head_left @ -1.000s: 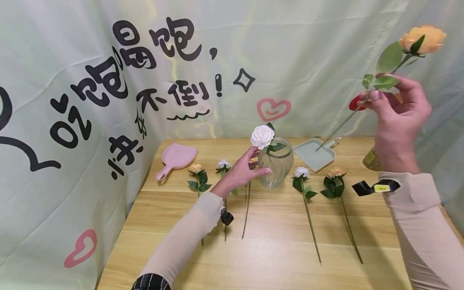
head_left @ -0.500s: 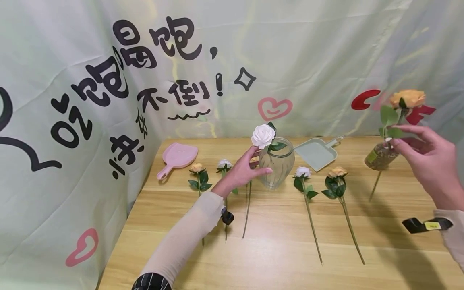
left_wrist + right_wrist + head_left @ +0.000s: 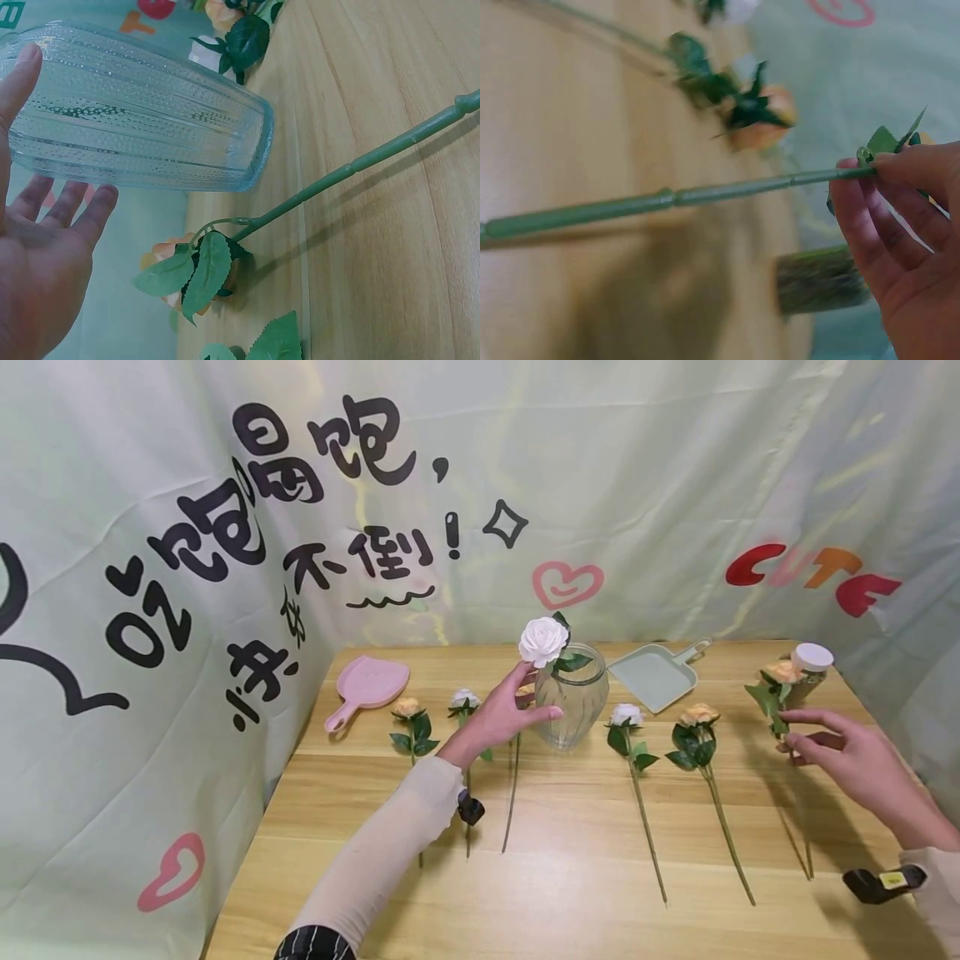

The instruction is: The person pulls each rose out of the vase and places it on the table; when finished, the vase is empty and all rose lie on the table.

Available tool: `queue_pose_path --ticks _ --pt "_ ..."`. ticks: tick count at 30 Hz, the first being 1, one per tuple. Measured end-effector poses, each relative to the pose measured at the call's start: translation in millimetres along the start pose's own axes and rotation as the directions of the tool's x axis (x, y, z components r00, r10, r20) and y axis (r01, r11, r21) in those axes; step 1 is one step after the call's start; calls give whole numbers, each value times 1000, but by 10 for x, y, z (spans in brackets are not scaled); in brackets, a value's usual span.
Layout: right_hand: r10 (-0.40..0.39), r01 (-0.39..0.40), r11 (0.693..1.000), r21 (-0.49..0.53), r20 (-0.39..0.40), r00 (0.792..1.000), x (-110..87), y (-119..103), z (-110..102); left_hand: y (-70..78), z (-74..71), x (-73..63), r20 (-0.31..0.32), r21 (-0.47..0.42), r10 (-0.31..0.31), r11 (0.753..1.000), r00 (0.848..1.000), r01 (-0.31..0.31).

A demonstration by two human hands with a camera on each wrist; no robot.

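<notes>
My left hand [image 3: 504,717] holds the clear glass vase [image 3: 576,706] by its side, thumb in front and fingers at its left. A white rose [image 3: 543,642] stands in the vase, its bloom leaning over the left of the rim. In the left wrist view, the ribbed vase [image 3: 142,112] lies between thumb and fingers. On the table's right, my right hand [image 3: 855,760] pinches the stem of an orange rose [image 3: 782,673] just below its leaves. In the right wrist view, that green stem [image 3: 727,193] runs from thumb and fingertips, low over the wood.
Several roses lie on the wooden table [image 3: 570,877], among them an orange rose [image 3: 699,717] and a white rose [image 3: 625,717] right of the vase. Behind are a pink dustpan-shaped tray [image 3: 371,682], a grey-green dustpan [image 3: 654,677] and a white-lidded jar [image 3: 812,662].
My right hand has brought the orange rose down from high at the right to just over the table, beside the jar. The left hand and vase have stayed in place.
</notes>
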State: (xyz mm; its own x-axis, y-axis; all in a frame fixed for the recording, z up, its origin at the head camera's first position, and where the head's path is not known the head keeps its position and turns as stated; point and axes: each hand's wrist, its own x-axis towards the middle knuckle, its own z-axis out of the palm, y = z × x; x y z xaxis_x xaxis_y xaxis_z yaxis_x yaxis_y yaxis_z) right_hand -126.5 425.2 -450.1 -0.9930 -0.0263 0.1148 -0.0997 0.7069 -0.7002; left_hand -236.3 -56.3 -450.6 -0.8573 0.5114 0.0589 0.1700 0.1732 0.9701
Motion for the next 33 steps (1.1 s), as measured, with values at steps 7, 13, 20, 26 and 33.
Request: queue_pose_path --ticks 7,13,20,26,33 --pt "78 -77 997 -25 71 994 -40 211 128 7 4 -1 3 -10 6 1000 1000 -6" --pt "30 -31 1000 5 111 993 -51 312 259 8 6 -16 -2 4 6 1000 1000 -6" --pt "68 -59 996 -72 139 988 -52 308 372 4 3 -23 -6 0 -9 1000 1000 9" --pt "17 -5 995 -102 121 993 -44 283 388 9 -3 -18 -1 -1 -15 1000 1000 15" --pt "-69 74 980 -183 37 997 -26 278 294 21 -5 -18 7 0 -31 1000 1000 31"
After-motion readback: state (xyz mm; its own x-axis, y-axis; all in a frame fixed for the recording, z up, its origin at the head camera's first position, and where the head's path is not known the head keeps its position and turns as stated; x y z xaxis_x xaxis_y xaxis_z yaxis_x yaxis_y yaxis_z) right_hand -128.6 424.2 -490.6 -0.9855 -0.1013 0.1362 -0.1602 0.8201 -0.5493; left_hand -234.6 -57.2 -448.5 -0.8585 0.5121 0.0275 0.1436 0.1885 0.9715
